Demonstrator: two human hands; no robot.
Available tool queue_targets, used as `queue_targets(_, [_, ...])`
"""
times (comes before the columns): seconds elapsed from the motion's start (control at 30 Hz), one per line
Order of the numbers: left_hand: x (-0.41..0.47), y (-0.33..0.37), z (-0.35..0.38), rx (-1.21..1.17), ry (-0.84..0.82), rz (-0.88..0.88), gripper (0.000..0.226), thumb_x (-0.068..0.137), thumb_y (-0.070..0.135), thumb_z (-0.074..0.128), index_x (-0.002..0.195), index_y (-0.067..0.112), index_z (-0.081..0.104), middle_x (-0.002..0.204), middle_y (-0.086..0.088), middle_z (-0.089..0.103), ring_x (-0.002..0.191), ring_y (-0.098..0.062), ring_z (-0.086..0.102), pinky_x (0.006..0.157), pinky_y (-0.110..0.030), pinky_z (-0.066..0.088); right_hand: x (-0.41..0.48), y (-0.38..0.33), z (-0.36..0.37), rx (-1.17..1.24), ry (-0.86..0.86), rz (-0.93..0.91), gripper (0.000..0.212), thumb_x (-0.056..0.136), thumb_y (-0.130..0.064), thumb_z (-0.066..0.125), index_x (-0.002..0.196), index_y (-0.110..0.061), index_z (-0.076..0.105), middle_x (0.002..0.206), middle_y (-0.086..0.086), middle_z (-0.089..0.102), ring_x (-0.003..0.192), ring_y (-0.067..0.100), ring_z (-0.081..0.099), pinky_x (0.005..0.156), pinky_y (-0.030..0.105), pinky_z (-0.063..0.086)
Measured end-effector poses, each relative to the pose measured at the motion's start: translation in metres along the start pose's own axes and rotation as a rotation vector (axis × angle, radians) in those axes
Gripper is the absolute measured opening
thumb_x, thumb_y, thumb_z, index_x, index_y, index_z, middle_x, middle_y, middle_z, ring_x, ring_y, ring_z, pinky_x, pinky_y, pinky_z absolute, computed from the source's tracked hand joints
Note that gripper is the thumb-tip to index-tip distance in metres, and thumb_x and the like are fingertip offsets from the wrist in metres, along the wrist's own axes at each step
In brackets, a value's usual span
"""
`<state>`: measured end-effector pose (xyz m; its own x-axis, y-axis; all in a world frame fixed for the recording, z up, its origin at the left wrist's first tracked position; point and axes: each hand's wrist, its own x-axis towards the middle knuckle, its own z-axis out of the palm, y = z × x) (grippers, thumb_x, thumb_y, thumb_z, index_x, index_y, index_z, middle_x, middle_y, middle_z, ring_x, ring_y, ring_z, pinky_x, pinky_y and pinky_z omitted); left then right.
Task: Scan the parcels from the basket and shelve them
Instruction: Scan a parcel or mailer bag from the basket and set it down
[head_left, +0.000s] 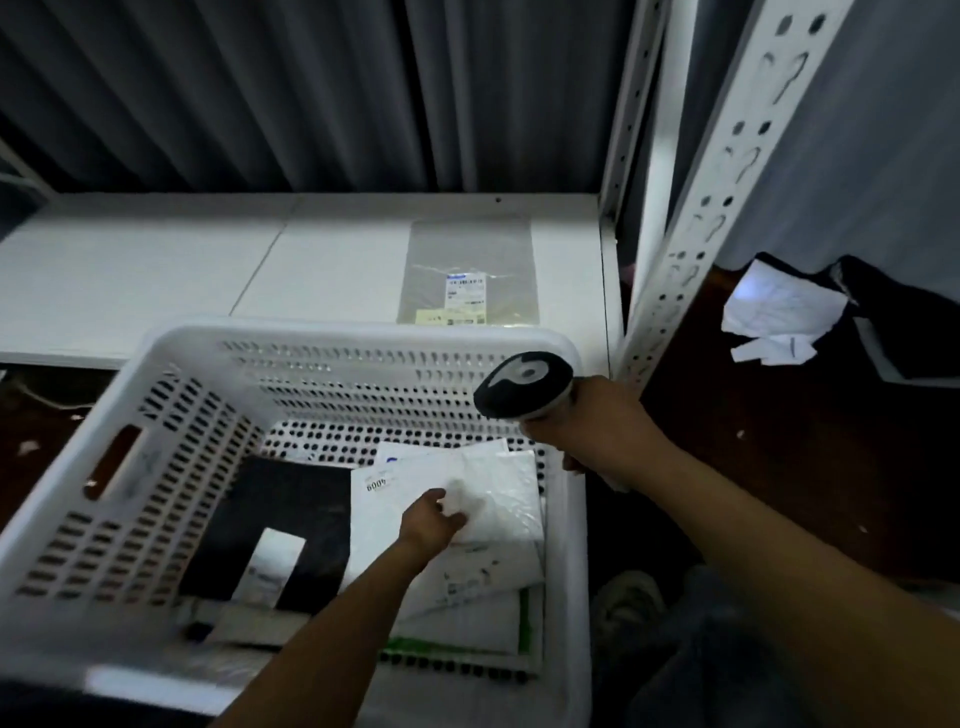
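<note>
A white perforated basket (156, 364) stands in front of me, below a white shelf (156, 260). Inside lie a black parcel (291, 519) with a white label and several white parcels stacked at the right. My left hand (434, 519) reaches into the basket and rests on the top white parcel (498, 499); its fingers are blurred. My right hand (597, 421) grips the handle of a grey and black barcode scanner (519, 384) over the basket's far right corner. A clear plastic parcel (467, 270) with a label lies flat on the shelf.
A white slotted shelf upright (701, 208) rises at the right of the basket. Beyond it, crumpled white paper (779, 312) lies on a dark surface. Grey curtains (260, 93) hang behind the shelf. A shoe (628, 597) shows on the dark floor at the right.
</note>
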<state>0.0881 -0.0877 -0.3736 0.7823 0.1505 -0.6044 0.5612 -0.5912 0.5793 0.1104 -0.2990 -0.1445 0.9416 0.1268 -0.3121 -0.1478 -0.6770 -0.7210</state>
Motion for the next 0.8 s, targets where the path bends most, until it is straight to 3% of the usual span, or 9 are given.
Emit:
queue_targets(0.1, [0.016, -0.012, 0.013, 0.08, -0.024, -0.024, 0.066, 0.084, 0.029, 0.073, 0.139, 0.01, 0.044, 0.136, -0.012, 0.054, 0.124, -0.029, 0.052, 0.104, -0.035, 0.04, 0.011, 0.012, 0.009, -0.032, -0.047, 0.008, 0.022, 0.086, -0.021, 0.065, 0.074, -0.004, 0.058, 0.074, 0.023, 0.071, 0.07, 0.032, 0.072, 0.071, 0.041, 0.057])
queue_targets(0.27, [0.038, -0.023, 0.023, 0.058, -0.105, -0.037, 0.062, 0.081, 0.026, 0.076, 0.138, 0.023, 0.051, 0.145, -0.006, 0.047, 0.132, -0.025, 0.043, 0.112, -0.039, 0.034, 0.04, 0.025, 0.024, 0.103, -0.051, 0.102, 0.03, 0.082, -0.027, 0.069, 0.083, 0.003, 0.067, 0.067, 0.015, 0.071, 0.053, 0.018, 0.069, 0.044, 0.015, 0.046])
queue_targets(0.43, [0.048, -0.021, 0.036, 0.088, -0.031, -0.047, 0.057, 0.079, 0.027, 0.078, 0.132, 0.023, 0.058, 0.142, -0.004, 0.05, 0.13, -0.024, 0.045, 0.113, -0.038, 0.03, 0.05, 0.023, 0.023, 0.128, -0.03, 0.132, 0.029, 0.082, -0.028, 0.067, 0.089, 0.001, 0.07, 0.066, 0.012, 0.072, 0.051, 0.015, 0.067, 0.048, 0.014, 0.049])
queue_targets(0.5, [0.049, -0.019, 0.039, -0.053, 0.013, -0.041, 0.051, 0.078, 0.014, 0.078, 0.126, 0.019, 0.061, 0.133, -0.01, 0.056, 0.117, -0.024, 0.053, 0.105, -0.037, 0.041, 0.051, 0.018, 0.022, 0.154, -0.014, 0.131, 0.028, 0.082, -0.025, 0.067, 0.093, 0.001, 0.071, 0.068, 0.012, 0.072, 0.054, 0.018, 0.069, 0.055, 0.019, 0.053])
queue_targets(0.57, [0.044, -0.012, 0.039, -0.239, 0.026, -0.043, 0.044, 0.079, 0.002, 0.073, 0.118, 0.018, 0.06, 0.118, -0.014, 0.059, 0.097, -0.023, 0.057, 0.083, -0.035, 0.053, 0.049, 0.014, 0.021, 0.17, -0.016, 0.121, 0.029, 0.083, -0.023, 0.066, 0.098, 0.002, 0.071, 0.073, 0.015, 0.074, 0.061, 0.022, 0.072, 0.064, 0.027, 0.057])
queue_targets(0.63, [0.037, -0.007, 0.037, -0.336, 0.043, -0.028, 0.04, 0.079, -0.004, 0.068, 0.11, 0.019, 0.056, 0.102, -0.014, 0.06, 0.08, -0.023, 0.057, 0.062, -0.03, 0.052, 0.046, 0.011, 0.02, 0.194, -0.011, 0.12, 0.03, 0.083, -0.023, 0.066, 0.1, 0.002, 0.071, 0.075, 0.016, 0.074, 0.063, 0.025, 0.072, 0.068, 0.032, 0.059])
queue_targets(0.7, [0.031, -0.006, 0.031, -0.396, 0.1, 0.003, 0.036, 0.08, -0.005, 0.064, 0.1, 0.024, 0.053, 0.091, -0.012, 0.06, 0.074, -0.025, 0.054, 0.059, -0.029, 0.047, 0.042, 0.007, 0.018, 0.204, -0.004, 0.124, 0.029, 0.082, -0.023, 0.068, 0.099, 0.0, 0.07, 0.075, 0.015, 0.073, 0.063, 0.025, 0.072, 0.069, 0.034, 0.061])
queue_targets(0.8, [0.012, -0.004, 0.006, -0.546, 0.179, 0.009, 0.028, 0.086, -0.005, 0.057, 0.09, 0.023, 0.058, 0.085, -0.012, 0.064, 0.075, -0.026, 0.056, 0.068, -0.038, 0.05, 0.034, -0.009, 0.017, 0.231, -0.022, 0.112, 0.02, 0.083, -0.021, 0.07, 0.094, -0.004, 0.069, 0.068, 0.008, 0.068, 0.053, 0.018, 0.065, 0.062, 0.032, 0.059])
